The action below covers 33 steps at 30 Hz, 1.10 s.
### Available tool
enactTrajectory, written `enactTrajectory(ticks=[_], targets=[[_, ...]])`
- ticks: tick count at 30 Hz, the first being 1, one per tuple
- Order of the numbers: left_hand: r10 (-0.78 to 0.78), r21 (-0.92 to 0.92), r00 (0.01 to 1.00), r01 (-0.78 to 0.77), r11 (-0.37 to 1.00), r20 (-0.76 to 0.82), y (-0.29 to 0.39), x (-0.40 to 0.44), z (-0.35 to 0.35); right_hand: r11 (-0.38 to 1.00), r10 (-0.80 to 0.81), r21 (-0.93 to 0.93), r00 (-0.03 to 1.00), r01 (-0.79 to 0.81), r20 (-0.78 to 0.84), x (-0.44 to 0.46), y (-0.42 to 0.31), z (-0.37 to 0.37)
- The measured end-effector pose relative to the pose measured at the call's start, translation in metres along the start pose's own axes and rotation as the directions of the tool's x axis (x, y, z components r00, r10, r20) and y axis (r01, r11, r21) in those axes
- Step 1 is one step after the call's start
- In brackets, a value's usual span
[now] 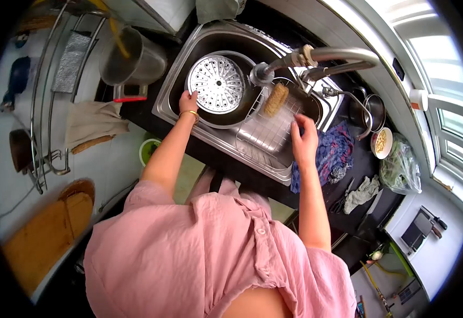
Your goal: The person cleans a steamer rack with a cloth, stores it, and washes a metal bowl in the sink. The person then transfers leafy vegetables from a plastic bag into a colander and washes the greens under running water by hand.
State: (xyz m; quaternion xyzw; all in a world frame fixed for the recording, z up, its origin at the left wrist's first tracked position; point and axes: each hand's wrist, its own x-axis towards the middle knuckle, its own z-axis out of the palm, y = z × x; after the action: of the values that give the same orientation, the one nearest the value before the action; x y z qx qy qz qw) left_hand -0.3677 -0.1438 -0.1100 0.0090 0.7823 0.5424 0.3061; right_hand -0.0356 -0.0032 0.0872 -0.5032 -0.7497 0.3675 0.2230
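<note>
My left hand [188,103] grips the left edge of a round perforated metal steamer plate [218,85], which is tilted over a large metal pot [226,117] in the left basin of the steel sink [160,103]. Over the right basin, my right hand [305,135] hangs with its fingers apart and nothing in them. A wire rack [258,139] lies in that basin, and a tan loofah [277,99] rests on it to the left of my right hand. The faucet head [262,74] is beside the pot's right rim.
Right of the sink lie a blue patterned cloth [333,153], a white rag [362,194], a knife [370,209], a bowl of nuts or beans [381,143] and a bag of greens [399,167]. The curved faucet pipe [348,54] overhangs the sink. A clear pitcher [136,61] stands left.
</note>
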Motion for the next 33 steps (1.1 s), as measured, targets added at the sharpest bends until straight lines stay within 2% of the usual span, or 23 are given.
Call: enactTrajectory(ticks=[2,3,4,6,7,9,10,12,13,14,16,18,19,21,22,23,24,25,26,28,29,30,33], targets=[[-0.099,0.158,0.995,0.093,0.983,0.031,-0.019,0.012,0.023,0.996,0.093,0.001,0.996,-0.093,0.005,-0.020,0.006,0.001],[-0.073,0.345,0.992,0.034,0.938,0.101,-0.047,0.030,0.025,0.992,0.123,-0.012,0.992,-0.123,0.002,-0.029,0.007,0.002],[-0.018,0.386,0.998,-0.009,0.922,0.065,-0.056,0.027,0.038,0.988,0.154,-0.030,0.988,-0.154,-0.004,-0.038,0.009,0.001],[-0.131,0.400,0.969,0.206,0.893,-0.207,-0.068,0.021,0.058,0.971,0.237,-0.046,0.971,-0.236,0.012,-0.053,0.012,0.000],[-0.143,0.400,0.969,0.214,0.891,-0.199,-0.089,0.025,0.064,0.964,0.261,-0.053,0.965,-0.260,0.014,-0.059,0.009,0.000],[-0.627,0.073,0.777,0.630,0.773,-0.057,-0.110,0.025,0.074,0.952,0.300,-0.070,0.953,-0.298,0.031,-0.066,-0.002,0.003],[-0.634,0.075,0.772,0.636,0.768,-0.052,-0.109,0.024,0.080,0.955,0.291,-0.073,0.956,-0.288,0.045,-0.068,-0.003,0.006],[-0.771,-0.256,0.609,0.787,0.561,0.185,-0.097,0.018,0.092,0.952,0.302,-0.074,0.950,-0.296,0.080,-0.071,-0.007,0.012],[-0.774,-0.330,0.591,0.794,0.510,0.226,-0.092,0.025,0.096,0.951,0.309,-0.068,0.945,-0.303,0.110,-0.070,-0.009,0.014],[-0.744,-0.358,0.631,0.762,0.540,0.219,-0.086,0.035,0.096,0.949,0.313,-0.074,0.944,-0.306,0.107,-0.068,-0.010,0.015],[-0.610,-0.314,0.780,0.619,0.720,0.141,-0.076,0.062,0.082,0.951,0.305,-0.095,0.942,-0.294,0.139,-0.068,-0.012,0.017],[-0.372,-0.049,0.928,0.371,0.927,-0.004,-0.060,0.069,0.069,0.948,0.314,-0.100,0.937,-0.302,0.154,-0.068,-0.012,0.019],[-0.277,0.081,0.957,0.284,0.956,-0.083,-0.051,0.056,0.069,0.952,0.305,-0.069,0.939,-0.297,0.162,-0.068,-0.006,0.022],[-0.227,0.202,0.930,0.291,0.935,-0.288,-0.039,0.009,0.093,0.958,0.286,-0.027,0.942,-0.285,0.178,-0.062,-0.006,0.033],[-0.152,0.312,0.872,0.323,0.894,-0.465,-0.037,0.000,0.097,0.953,0.299,-0.021,0.932,-0.301,0.205,-0.057,-0.011,0.038],[-0.150,0.310,0.870,0.321,0.895,-0.470,-0.060,0.008,0.096,0.949,0.312,-0.019,0.922,-0.316,0.228,-0.052,-0.016,0.042],[-0.501,-0.038,0.796,0.521,0.853,-0.340,-0.102,0.022,0.095,0.949,0.310,-0.016,0.922,-0.315,0.230,-0.047,-0.023,0.046],[-0.750,-0.335,0.655,0.689,0.642,-0.090,-0.123,0.030,0.093,0.959,0.276,-0.006,0.927,-0.284,0.254,-0.042,-0.030,0.049],[-0.748,-0.334,0.657,0.686,0.646,-0.095,-0.103,0.023,0.084,0.967,0.243,0.006,0.929,-0.255,0.278,-0.037,-0.035,0.053],[-0.796,-0.385,0.594,0.766,0.514,0.119,-0.041,-0.006,0.054,0.966,0.236,0.030,0.926,-0.256,0.296,-0.032,-0.037,0.061],[-0.708,-0.534,0.670,0.692,0.486,0.223,-0.034,-0.015,0.044,0.969,0.225,0.027,0.924,-0.245,0.309,-0.032,-0.035,0.065],[-0.709,-0.532,0.672,0.689,0.492,0.215,-0.020,-0.026,0.033,0.972,0.213,0.024,0.922,-0.233,0.325,-0.031,-0.035,0.068],[-0.512,-0.418,0.761,0.647,0.637,0.398,0.039,-0.055,0.007,0.965,0.237,0.016,0.900,-0.260,0.366,-0.030,-0.036,0.074]])
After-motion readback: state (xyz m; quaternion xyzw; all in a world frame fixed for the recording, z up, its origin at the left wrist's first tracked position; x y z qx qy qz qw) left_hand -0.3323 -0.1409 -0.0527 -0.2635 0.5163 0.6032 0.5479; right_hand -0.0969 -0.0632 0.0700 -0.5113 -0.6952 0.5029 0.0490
